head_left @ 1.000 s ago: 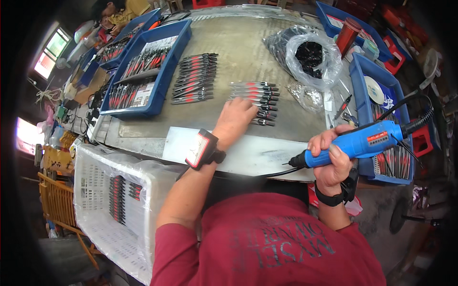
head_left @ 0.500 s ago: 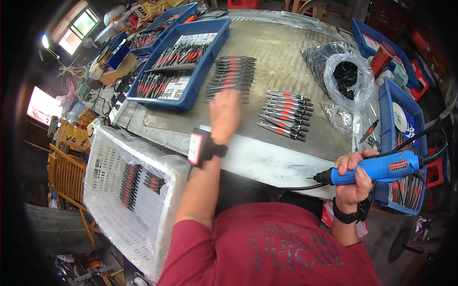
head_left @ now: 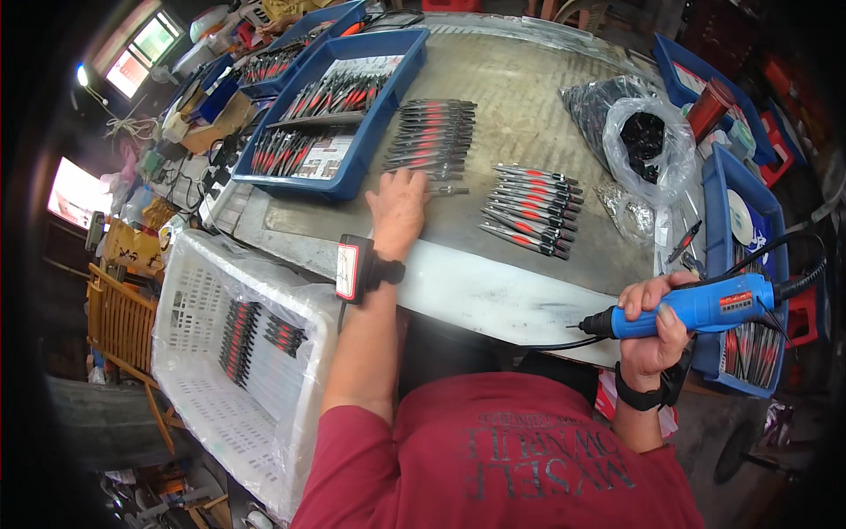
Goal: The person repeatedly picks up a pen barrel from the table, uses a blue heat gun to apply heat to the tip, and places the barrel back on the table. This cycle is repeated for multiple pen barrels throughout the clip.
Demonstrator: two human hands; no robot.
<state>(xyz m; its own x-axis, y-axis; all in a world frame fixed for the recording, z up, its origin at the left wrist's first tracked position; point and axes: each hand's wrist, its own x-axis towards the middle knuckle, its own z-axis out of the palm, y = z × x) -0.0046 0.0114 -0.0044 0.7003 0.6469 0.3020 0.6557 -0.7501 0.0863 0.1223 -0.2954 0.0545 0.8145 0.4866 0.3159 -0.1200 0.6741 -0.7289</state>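
Note:
My left hand (head_left: 398, 210) is at the near end of a row of grey pen-shaped tools with red middles (head_left: 434, 132). Its fingers curl over one pen-shaped tool (head_left: 449, 190), whose end pokes out to the right; the rest is hidden under the hand. My right hand (head_left: 654, 339) wraps round a blue electric screwdriver (head_left: 714, 309), held level above the table's near right edge with its bit pointing left. Between the hands, a second stack of such tools (head_left: 530, 207) lies on the table, tips leftward.
A blue divided tray (head_left: 357, 181) of these tools stands at the back left. A white lined crate (head_left: 181, 353) with more is below left. At right are a clear bag of black parts (head_left: 679, 176), a bag of small metal pieces (head_left: 624, 220) and a long blue tray (head_left: 714, 353).
My left hand has moved slightly left and toward me, off the row, and one tool's end now shows beside it. My right hand and the screwdriver have stayed in place.

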